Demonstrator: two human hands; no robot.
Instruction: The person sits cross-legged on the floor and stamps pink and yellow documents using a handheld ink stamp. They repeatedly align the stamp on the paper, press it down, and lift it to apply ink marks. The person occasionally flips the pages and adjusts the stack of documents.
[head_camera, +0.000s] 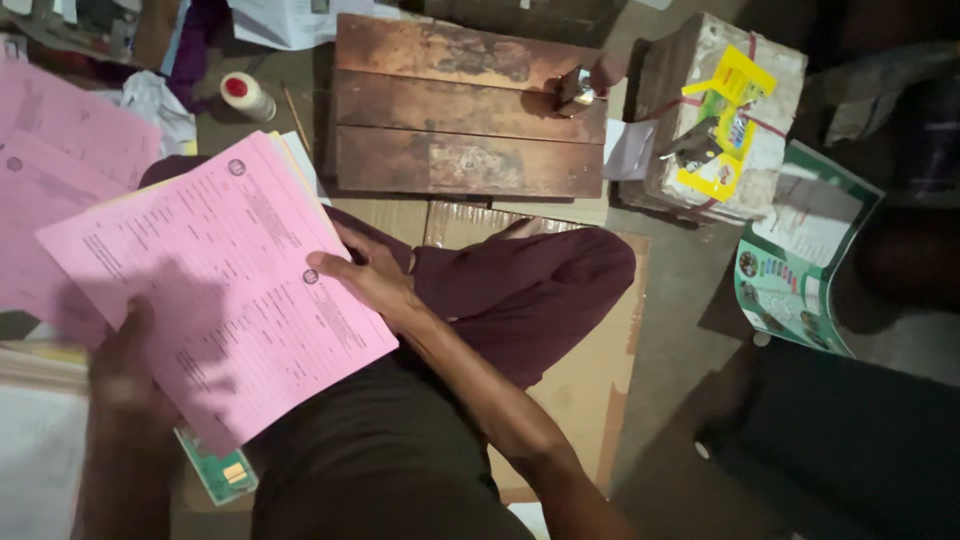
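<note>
A stack of pink printed sheets (215, 280) lies tilted across my lap, with white and yellow sheets showing under its far edge. My left hand (125, 365) grips the stack's near left edge, thumb on top. My right hand (370, 272) holds the right edge of the stack, fingers curled around it. I sit cross-legged in maroon trousers (530, 290) on flattened cardboard (585, 380).
More pink sheets (55, 170) lie at the left. A low wooden plank board (465, 110) with a small metal object (575, 90) stands ahead. A wrapped block with a yellow label (725, 115), a green booklet (795, 260) and a white thread spool (245, 95) lie around.
</note>
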